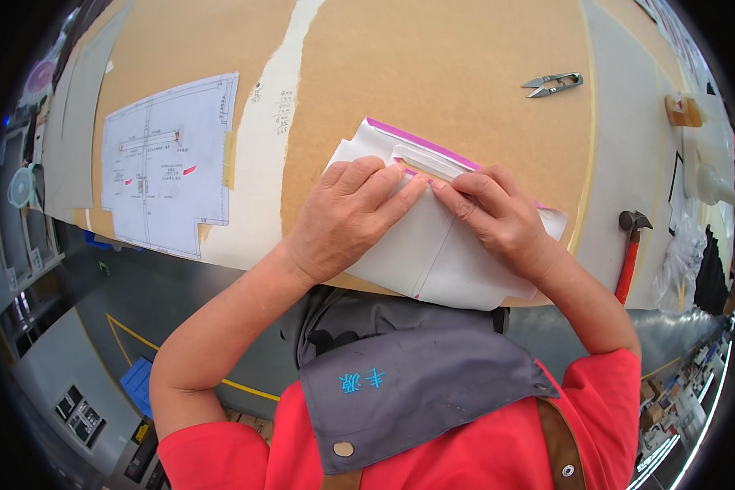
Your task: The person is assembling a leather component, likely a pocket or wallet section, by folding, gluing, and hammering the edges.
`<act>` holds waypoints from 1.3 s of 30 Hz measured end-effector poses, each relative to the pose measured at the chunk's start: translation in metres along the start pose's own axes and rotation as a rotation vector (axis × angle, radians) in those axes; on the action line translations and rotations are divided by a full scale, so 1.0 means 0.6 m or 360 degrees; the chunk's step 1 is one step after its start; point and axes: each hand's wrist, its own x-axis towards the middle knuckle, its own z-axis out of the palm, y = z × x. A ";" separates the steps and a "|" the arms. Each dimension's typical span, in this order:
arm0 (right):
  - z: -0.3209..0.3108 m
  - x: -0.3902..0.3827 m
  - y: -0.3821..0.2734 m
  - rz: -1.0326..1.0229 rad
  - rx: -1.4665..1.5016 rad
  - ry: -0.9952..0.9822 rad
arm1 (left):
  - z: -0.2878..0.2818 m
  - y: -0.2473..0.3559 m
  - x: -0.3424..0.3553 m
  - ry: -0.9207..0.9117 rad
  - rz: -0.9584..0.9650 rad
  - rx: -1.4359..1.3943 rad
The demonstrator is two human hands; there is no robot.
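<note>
Apron (425, 408), dark grey: we record two blue characters on the flap. Technical drawing (171, 200), white sheet on the desk (441, 49): we note small printed annotations, too fine to read, with two short red marks. Pale strip (257, 192): we list handwritten figures in a column, indistinct.

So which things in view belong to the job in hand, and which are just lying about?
In the job:
- white piece with purple edging, under the left hand and right hand
- printed drawing, probably for reference

Apparently just lying about:
- metal snips, untouched, though possibly a tool for this
- red-handled hammer
- clear plastic bag
</note>
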 end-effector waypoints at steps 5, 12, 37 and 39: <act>0.003 -0.004 -0.001 -0.0095 -0.0141 -0.0006 | -0.004 0.017 0.008 -0.0111 0.0049 0.0025; -0.005 0.000 -0.018 0.0215 0.0011 0.0046 | 0.000 0.041 0.010 -0.0037 -0.0089 0.0074; -0.006 -0.031 -0.014 0.0254 0.0069 0.0104 | 0.001 0.035 0.004 -0.0084 -0.0110 -0.0062; -0.005 -0.032 -0.013 0.0176 -0.0013 0.0096 | 0.002 0.036 0.003 -0.0096 -0.0103 -0.0055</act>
